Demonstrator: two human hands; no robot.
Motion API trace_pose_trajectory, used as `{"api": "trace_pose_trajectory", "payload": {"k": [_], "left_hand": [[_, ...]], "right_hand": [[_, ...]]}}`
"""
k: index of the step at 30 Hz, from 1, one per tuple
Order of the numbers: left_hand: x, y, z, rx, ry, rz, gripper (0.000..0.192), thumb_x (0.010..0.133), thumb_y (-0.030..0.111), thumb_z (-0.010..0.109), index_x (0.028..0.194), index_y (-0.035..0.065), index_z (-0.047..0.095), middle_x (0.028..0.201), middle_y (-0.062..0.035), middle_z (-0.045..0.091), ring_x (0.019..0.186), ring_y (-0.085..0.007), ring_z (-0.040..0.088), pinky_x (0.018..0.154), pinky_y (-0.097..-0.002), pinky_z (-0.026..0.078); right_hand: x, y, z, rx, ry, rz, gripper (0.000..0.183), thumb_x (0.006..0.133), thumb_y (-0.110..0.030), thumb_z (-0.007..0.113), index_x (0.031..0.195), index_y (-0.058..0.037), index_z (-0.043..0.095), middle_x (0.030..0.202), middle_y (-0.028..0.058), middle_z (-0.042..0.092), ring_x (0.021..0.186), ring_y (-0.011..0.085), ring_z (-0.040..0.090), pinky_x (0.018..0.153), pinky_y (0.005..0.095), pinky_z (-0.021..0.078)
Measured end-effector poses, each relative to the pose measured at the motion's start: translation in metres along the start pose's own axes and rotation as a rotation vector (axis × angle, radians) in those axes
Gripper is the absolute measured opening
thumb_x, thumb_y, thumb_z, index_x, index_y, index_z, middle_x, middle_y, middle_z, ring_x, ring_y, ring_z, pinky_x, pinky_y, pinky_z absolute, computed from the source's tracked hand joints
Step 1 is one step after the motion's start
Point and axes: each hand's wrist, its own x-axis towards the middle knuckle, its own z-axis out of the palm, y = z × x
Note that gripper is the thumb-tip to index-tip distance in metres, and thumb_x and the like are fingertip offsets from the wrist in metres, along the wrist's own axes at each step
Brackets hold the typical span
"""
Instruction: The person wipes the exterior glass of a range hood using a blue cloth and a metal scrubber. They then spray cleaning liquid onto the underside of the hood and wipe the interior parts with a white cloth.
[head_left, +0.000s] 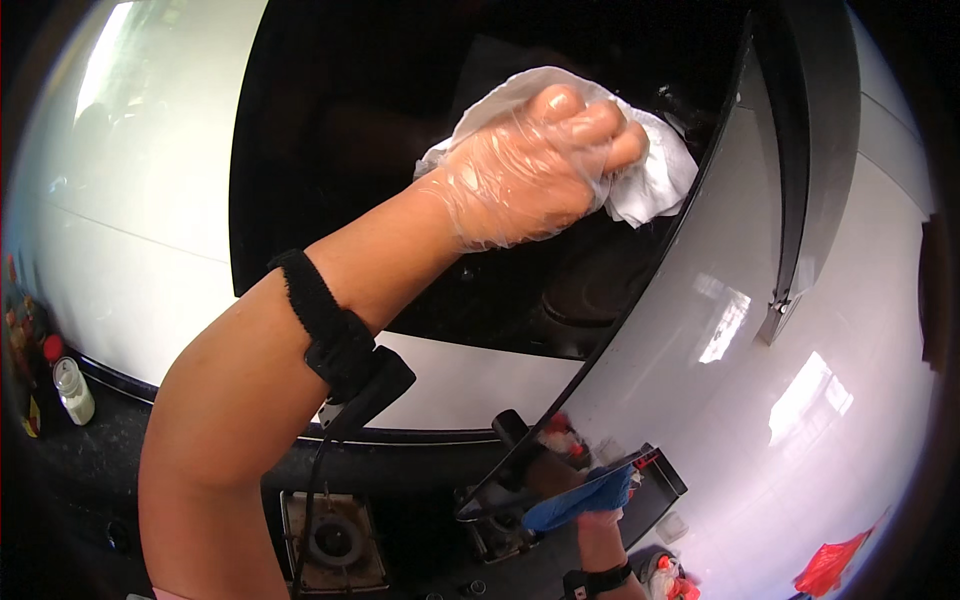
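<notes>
My left hand (540, 161), in a clear plastic glove, grips a white cloth (660, 169) against the glossy black surface (337, 172) of what looks like a range hood. A black strap with a small device (337, 352) is around the left forearm. Lower right, my right hand (600, 517) holds a blue cloth (585, 496) at the lower edge of a raised, glossy hood panel (675, 300). Another black strap circles the right wrist. The cloths hide parts of the fingers of both hands.
A dark metal support arm (784, 247) joins the raised panel. Below are a gas burner (334, 540) and a second burner (499, 536). A glass jar (73, 391) stands on the dark counter (112, 465) at left. A red plastic bag (832, 566) lies lower right.
</notes>
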Motion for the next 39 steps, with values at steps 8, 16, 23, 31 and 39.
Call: {"api": "trace_pose_trajectory", "payload": {"k": [8,16,23,31,39], "left_hand": [[0.016,0.004,0.01,-0.29,0.089,-0.093,0.005,0.071,0.016,0.072,0.075,0.0144,0.076,0.11,0.0018,0.064,0.107,-0.0176,0.058,0.093,-0.0329,0.048],[-0.026,0.031,0.011,-0.297,-0.309,0.08,0.04,0.082,0.014,0.064,0.121,0.0054,0.062,0.128,-0.0043,0.057,0.113,-0.0241,0.054,0.093,-0.0366,0.052],[-0.096,0.073,0.02,-0.38,-0.703,0.083,0.055,0.091,0.016,0.055,0.144,0.0056,0.04,0.125,-0.0185,0.054,0.113,-0.03,0.056,0.097,-0.0395,0.051],[-0.122,0.087,0.021,-0.759,-0.614,-0.193,0.035,0.084,0.009,0.059,0.118,0.0029,0.066,0.113,-0.0112,0.061,0.102,-0.0255,0.064,0.088,-0.0339,0.054],[-0.144,0.096,0.014,-0.781,-0.829,-0.183,0.034,0.089,0.016,0.057,0.119,0.003,0.066,0.111,-0.0102,0.063,0.099,-0.0236,0.067,0.08,-0.0354,0.059]], "right_hand": [[-0.01,-0.006,-0.008,-0.246,0.231,-0.152,0.031,0.103,-0.025,0.049,0.129,-0.0116,0.06,0.109,0.0095,0.071,0.088,0.0214,0.07,0.078,0.0362,0.0582],[-0.008,-0.005,-0.017,-0.339,0.492,-0.244,0.041,0.104,-0.037,0.042,0.132,-0.0099,0.054,0.126,0.0085,0.061,0.113,0.025,0.058,0.098,0.0403,0.0469],[-0.027,-0.019,-0.037,-0.431,0.176,-0.167,0.025,0.103,-0.033,0.047,0.108,-0.0145,0.063,0.096,0.0002,0.066,0.087,0.0145,0.063,0.077,0.0287,0.0518],[-0.041,-0.045,-0.062,-0.54,0.258,-0.172,0.027,0.101,-0.035,0.052,0.104,-0.0104,0.062,0.097,0.0049,0.066,0.091,0.0182,0.063,0.087,0.0324,0.0504],[-0.02,-0.026,-0.032,-1.017,0.699,-0.214,0.029,0.099,-0.025,0.051,0.12,-0.0062,0.057,0.11,0.0114,0.063,0.096,0.0254,0.063,0.084,0.0335,0.0491]]}}
